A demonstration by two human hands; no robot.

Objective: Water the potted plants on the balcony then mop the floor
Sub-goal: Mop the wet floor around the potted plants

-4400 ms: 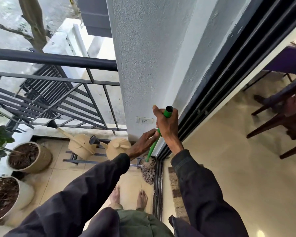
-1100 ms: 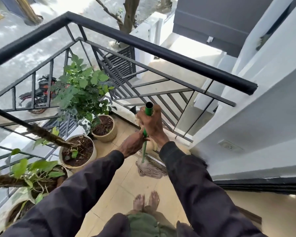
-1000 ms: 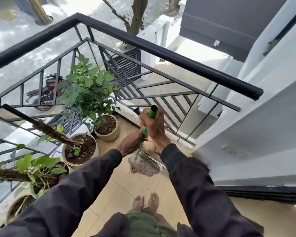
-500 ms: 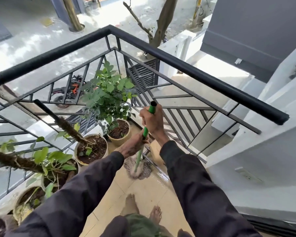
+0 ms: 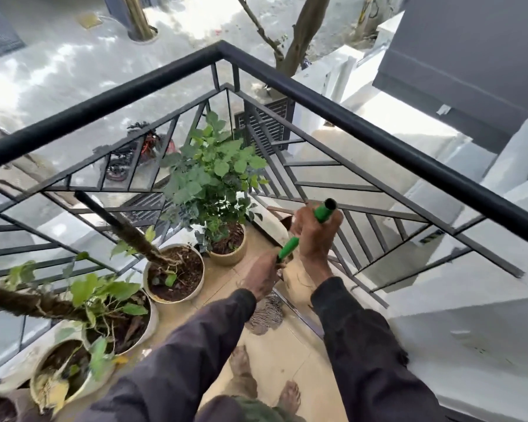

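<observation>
A mop with a green handle (image 5: 288, 247) stands nearly upright in front of me. My right hand (image 5: 314, 236) grips the handle near its black top end. Lower down, my left hand (image 5: 261, 277) grips the same handle. The grey string mop head (image 5: 265, 315) lies on the beige floor tiles (image 5: 275, 354), partly hidden by my left sleeve. Several potted plants stand along the left railing: a leafy one in a tan pot (image 5: 229, 254), a white pot (image 5: 174, 274) with a bare stem, and others nearer to me.
A black metal railing (image 5: 348, 120) encloses the balcony corner ahead and on both sides. A white wall (image 5: 485, 345) rises at the right. My bare feet (image 5: 288, 397) stand on the tiles near the bottom edge. Far below lies a street with a motorbike.
My view has turned left toward the balcony corner and plants. The mop head has slid over the tiles toward my feet, and both hands keep hold of the handle.
</observation>
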